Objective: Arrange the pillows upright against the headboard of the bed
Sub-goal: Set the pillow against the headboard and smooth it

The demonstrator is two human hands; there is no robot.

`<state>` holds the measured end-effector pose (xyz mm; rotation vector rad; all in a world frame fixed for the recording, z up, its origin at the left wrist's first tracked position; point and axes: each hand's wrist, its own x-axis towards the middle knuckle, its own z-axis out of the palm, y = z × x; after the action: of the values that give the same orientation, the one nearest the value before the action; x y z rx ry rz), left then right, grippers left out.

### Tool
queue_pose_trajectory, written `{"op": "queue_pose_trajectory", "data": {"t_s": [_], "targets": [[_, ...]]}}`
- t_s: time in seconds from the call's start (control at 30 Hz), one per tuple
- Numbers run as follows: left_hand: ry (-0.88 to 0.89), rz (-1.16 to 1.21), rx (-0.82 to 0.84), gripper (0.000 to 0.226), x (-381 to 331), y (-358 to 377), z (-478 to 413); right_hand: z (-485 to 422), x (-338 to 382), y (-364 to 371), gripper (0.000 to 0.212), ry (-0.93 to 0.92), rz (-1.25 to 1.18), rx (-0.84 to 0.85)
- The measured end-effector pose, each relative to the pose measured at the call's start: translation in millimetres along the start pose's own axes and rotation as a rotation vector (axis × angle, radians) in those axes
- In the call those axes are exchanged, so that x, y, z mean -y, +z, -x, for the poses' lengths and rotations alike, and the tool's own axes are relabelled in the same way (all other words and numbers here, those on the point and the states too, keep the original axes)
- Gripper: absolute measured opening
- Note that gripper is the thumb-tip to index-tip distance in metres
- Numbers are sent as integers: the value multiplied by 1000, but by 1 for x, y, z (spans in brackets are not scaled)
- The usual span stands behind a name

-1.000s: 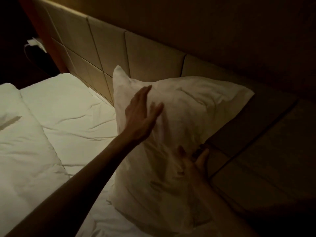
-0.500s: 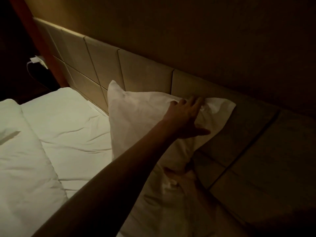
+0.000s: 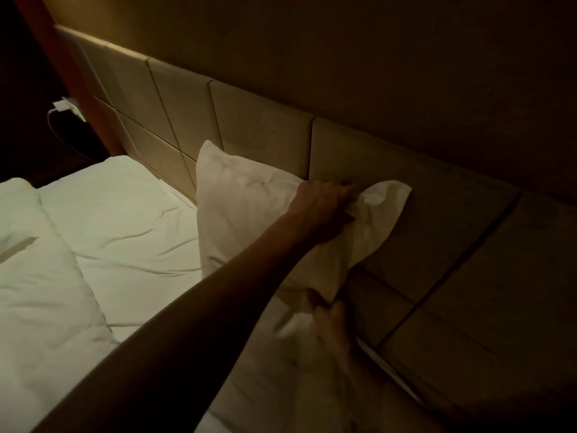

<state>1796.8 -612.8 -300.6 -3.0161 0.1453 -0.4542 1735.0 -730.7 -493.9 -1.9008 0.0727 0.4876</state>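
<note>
A white pillow (image 3: 249, 207) stands upright on the bed, its back against the padded beige headboard (image 3: 259, 129). My left hand (image 3: 321, 207) reaches across the pillow's front and grips the crumpled fabric along its top edge, near the upper right corner (image 3: 387, 198). My right hand (image 3: 332, 318) is low in the shadow and pinches the pillow's lower right edge beside the headboard. The light is dim, and only part of the right hand's fingers can be made out.
A white duvet (image 3: 125, 220) covers the bed to the left, with a thicker fold (image 3: 37, 276) nearer to me. A reddish post (image 3: 62, 73) marks the headboard's far end. Beyond it, a white charger with a cable (image 3: 65, 106) sits in the dark.
My left hand has slid from the pillow's front face up to its top right edge and closed on the fabric. My right hand has dropped to the pillow's lower edge.
</note>
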Motion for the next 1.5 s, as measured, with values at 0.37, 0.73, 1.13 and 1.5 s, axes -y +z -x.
{"op": "queue_pose_trajectory", "data": {"t_s": [0.37,0.73,1.13,1.5], "targets": [[-259,376,-91,53,41,-47,11,38,43,-3,33,-491,205,-264],[-655,888,-412,53,98,-72,49,49,118,-36,53,-722,415,-198],[-1144,1040,-281,61,117,11,105,4,138,-36,47,-737,806,130],[-1246,911,-262,48,139,112,137,-42,75,27,41,-742,916,200]]}}
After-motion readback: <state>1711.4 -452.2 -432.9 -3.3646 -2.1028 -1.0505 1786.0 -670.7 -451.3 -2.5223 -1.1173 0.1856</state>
